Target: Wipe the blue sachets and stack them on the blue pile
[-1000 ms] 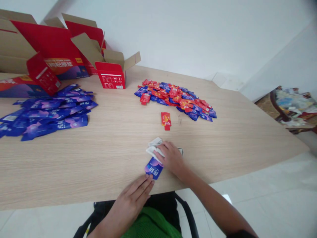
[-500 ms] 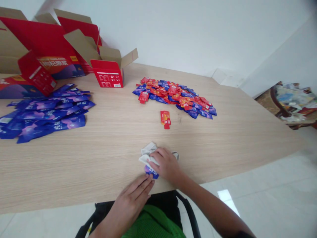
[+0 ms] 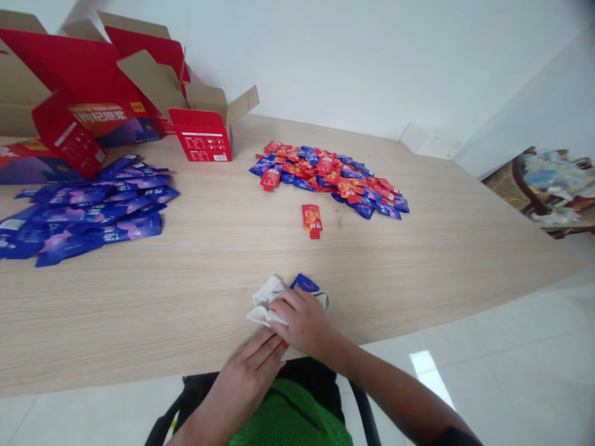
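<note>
Off-white cloth is bunched under the right hand, fingers curled over it, presumably for a soft, even press on the blue sachet. I only see that sachet's far end, on the table just past the knuckles. Left hand is flat, fingers straight and together, tips close against the right hand; I'd guess it steadies the near end, but contact is hidden from me. Red sachet lies alone, likely kept apart from the mixed pile. Blue packets heaped left, near the flaps-up boxes.
</note>
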Action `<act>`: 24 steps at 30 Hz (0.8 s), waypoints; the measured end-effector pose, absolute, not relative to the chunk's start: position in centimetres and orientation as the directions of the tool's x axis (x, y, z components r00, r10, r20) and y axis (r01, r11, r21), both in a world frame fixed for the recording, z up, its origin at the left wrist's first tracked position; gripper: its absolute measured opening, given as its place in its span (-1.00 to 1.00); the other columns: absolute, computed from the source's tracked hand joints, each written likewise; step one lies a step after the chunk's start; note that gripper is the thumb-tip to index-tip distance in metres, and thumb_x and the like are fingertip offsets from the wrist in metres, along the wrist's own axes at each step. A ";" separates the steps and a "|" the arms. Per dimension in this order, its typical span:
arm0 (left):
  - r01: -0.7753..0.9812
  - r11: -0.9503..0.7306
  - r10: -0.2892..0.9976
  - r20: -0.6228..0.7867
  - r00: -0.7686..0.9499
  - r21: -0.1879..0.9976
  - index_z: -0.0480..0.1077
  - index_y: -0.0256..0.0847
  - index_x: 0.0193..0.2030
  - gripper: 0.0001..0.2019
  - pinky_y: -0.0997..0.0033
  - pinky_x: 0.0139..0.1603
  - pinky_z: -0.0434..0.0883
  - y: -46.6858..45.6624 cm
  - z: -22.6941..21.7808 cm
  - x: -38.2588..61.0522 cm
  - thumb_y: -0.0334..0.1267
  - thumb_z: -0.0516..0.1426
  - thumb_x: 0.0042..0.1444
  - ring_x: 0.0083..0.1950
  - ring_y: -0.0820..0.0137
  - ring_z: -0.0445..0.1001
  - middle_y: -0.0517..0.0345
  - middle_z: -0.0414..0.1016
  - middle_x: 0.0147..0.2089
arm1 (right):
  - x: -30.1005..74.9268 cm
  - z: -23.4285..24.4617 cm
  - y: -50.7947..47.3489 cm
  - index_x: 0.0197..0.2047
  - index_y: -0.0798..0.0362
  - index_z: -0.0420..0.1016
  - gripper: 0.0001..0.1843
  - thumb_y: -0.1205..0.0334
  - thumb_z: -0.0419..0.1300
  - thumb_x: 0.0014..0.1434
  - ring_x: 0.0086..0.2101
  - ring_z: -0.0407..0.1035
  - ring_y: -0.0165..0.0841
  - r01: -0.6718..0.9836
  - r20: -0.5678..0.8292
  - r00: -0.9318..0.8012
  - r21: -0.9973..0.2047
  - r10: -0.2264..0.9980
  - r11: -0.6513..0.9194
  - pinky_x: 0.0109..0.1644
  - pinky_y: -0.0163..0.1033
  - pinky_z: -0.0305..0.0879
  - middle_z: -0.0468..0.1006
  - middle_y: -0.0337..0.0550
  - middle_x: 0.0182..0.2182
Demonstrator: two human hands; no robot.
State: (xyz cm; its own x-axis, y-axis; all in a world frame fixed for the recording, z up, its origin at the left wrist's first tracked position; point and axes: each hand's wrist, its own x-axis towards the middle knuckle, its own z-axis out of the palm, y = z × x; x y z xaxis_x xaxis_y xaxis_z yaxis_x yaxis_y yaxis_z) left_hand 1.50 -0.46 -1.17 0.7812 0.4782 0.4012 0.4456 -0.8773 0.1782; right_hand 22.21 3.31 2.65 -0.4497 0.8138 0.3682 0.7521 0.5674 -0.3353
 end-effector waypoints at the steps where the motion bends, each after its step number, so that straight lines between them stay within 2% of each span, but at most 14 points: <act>1: 0.446 -0.878 0.477 0.400 0.783 0.174 0.34 -0.27 0.38 -0.56 0.19 0.35 0.49 -0.5 -1.2 1.5 -0.35 0.09 0.39 0.38 0.20 0.41 0.02 0.50 0.31 | 22.0 2.2 3.2 -0.03 -0.02 0.52 -0.84 0.14 0.26 0.36 -0.15 0.44 -0.19 0.759 0.347 -0.456 -0.330 0.820 0.562 -0.03 -0.08 0.40 0.57 -0.10 -0.17; 5: 0.444 -0.884 0.464 0.393 0.794 0.145 0.32 -0.30 0.39 -0.55 0.19 0.38 0.45 -0.5 -1.2 1.4 -0.36 0.10 0.39 0.46 0.18 0.30 0.01 0.36 0.43 | 24.6 1.3 5.7 -0.04 0.00 0.53 -0.85 0.15 0.25 0.38 -0.13 0.43 -0.17 0.842 0.374 -0.339 -0.289 0.863 0.456 0.00 -0.06 0.41 0.57 -0.06 -0.15; 10: 0.445 -0.878 0.477 0.414 0.775 0.179 0.30 -0.27 0.41 -0.53 0.20 0.38 0.46 -0.5 -1.3 1.4 -0.36 0.11 0.39 0.48 0.19 0.28 0.01 0.35 0.43 | 29.1 2.9 9.6 -0.06 0.02 0.54 -0.84 0.17 0.17 0.44 -0.12 0.42 -0.15 0.898 0.429 -0.259 -0.222 0.865 0.379 0.01 -0.03 0.40 0.55 -0.01 -0.15; 14: 0.444 -0.876 0.481 0.411 0.775 0.189 0.29 -0.27 0.42 -0.52 0.19 0.40 0.44 -0.6 -1.3 1.4 -0.35 0.11 0.39 0.48 0.19 0.28 0.03 0.36 0.43 | 27.7 4.6 8.0 0.02 0.03 0.49 -0.82 0.18 0.12 0.46 -0.06 0.42 -0.16 0.883 0.477 -0.184 -0.304 0.860 0.357 0.09 -0.04 0.37 0.54 0.01 -0.09; 16: 0.442 -0.875 0.484 0.411 0.773 0.200 0.29 -0.30 0.41 -0.53 0.19 0.40 0.44 -0.7 -1.3 1.5 -0.35 0.12 0.39 0.47 0.19 0.28 0.00 0.39 0.41 | 25.4 4.6 5.9 0.03 0.00 0.49 -0.83 0.17 0.17 0.43 -0.05 0.42 -0.17 0.835 0.451 -0.255 -0.344 0.855 0.431 0.09 -0.06 0.36 0.54 -0.02 -0.09; 18: 0.442 -0.872 0.489 0.409 0.771 0.210 0.34 -0.31 0.38 -0.56 0.19 0.39 0.45 -0.7 -1.2 1.5 -0.34 0.12 0.39 0.43 0.18 0.34 -0.02 0.47 0.34 | 23.2 3.8 3.8 0.02 -0.02 0.50 -0.82 0.16 0.24 0.38 -0.10 0.43 -0.17 0.786 0.382 -0.400 -0.326 0.833 0.526 0.03 -0.07 0.37 0.56 -0.06 -0.11; 20: 0.445 -0.873 0.486 0.403 0.775 0.196 0.37 -0.30 0.35 -0.58 0.18 0.37 0.46 -0.7 -1.1 1.6 -0.34 0.12 0.39 0.39 0.19 0.39 -0.02 0.52 0.29 | 22.0 2.7 2.9 -0.01 -0.03 0.51 -0.80 0.14 0.29 0.34 -0.15 0.43 -0.18 0.771 0.328 -0.472 -0.299 0.819 0.563 -0.05 -0.07 0.38 0.56 -0.10 -0.15; 24: 0.460 -0.880 0.468 0.393 0.791 0.121 0.34 -0.31 0.37 -0.57 0.18 0.37 0.46 -0.8 -0.7 1.5 -0.36 0.10 0.39 0.43 0.19 0.34 0.00 0.41 0.39 | 24.0 1.3 5.4 -0.04 -0.01 0.53 -0.85 0.15 0.28 0.36 -0.14 0.43 -0.18 0.843 0.352 -0.376 -0.253 0.857 0.474 -0.03 -0.08 0.40 0.56 -0.08 -0.16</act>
